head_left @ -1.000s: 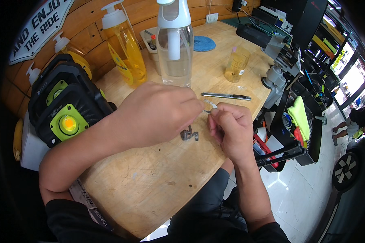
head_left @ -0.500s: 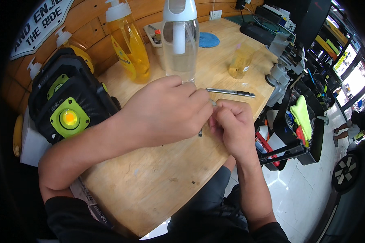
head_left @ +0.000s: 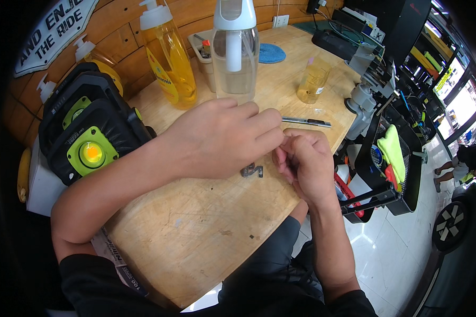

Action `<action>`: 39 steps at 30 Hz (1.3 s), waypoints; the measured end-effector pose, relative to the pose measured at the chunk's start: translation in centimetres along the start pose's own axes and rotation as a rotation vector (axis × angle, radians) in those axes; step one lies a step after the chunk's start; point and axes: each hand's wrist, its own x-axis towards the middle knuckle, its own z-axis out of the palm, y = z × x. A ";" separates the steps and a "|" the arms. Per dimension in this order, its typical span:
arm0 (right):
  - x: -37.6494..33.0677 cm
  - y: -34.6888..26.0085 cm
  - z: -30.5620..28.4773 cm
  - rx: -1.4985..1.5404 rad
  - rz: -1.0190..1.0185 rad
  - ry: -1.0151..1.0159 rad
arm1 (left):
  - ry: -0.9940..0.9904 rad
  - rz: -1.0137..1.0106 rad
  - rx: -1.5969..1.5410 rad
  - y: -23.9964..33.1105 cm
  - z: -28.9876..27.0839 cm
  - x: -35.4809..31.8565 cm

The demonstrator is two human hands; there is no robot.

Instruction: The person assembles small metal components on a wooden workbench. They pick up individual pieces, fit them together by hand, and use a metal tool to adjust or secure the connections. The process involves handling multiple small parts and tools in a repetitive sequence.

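Observation:
My left hand [head_left: 225, 138] reaches across above the wooden table [head_left: 206, 232], fingers curled together and its back upward. Its fingertips meet those of my right hand [head_left: 308, 161], which is closed in a pinch with the thumb on top. Whatever lies between the fingertips is hidden or too small to name. Just below the left fingers, a small dark grey shaped piece [head_left: 253, 170] rests on the wood. Beyond the hands lies a slim silver and black utility knife [head_left: 307, 122], partly covered by the left fingers.
Left of the hands stands a black and green work light [head_left: 92, 150]. Behind are a pump bottle of yellow liquid [head_left: 169, 66], a clear water bottle [head_left: 235, 58], a yellowish clear cup [head_left: 313, 82] and a blue round cloth [head_left: 272, 53]. A black tool tray [head_left: 407, 182] is at the right.
My left hand has tilted and lifted slightly, showing more of the dark grey piece beneath and covering more of the knife's near end. The right hand has turned a little; fingertips still meet.

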 end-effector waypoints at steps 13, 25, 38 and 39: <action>-0.1 -0.1 0.6 -0.130 -0.047 0.012 | -0.040 -0.006 0.032 0.1 0.2 -0.1; -0.2 -0.1 0.6 -0.083 -0.054 0.035 | -0.023 -0.425 -0.455 -0.8 -1.4 0.0; -0.1 -0.1 0.8 -0.017 -0.055 0.099 | -0.169 -0.772 -1.060 -0.2 -1.2 0.5; -0.1 -0.2 0.9 -0.001 -0.060 0.094 | -0.153 -0.752 -1.051 -0.1 -1.1 0.5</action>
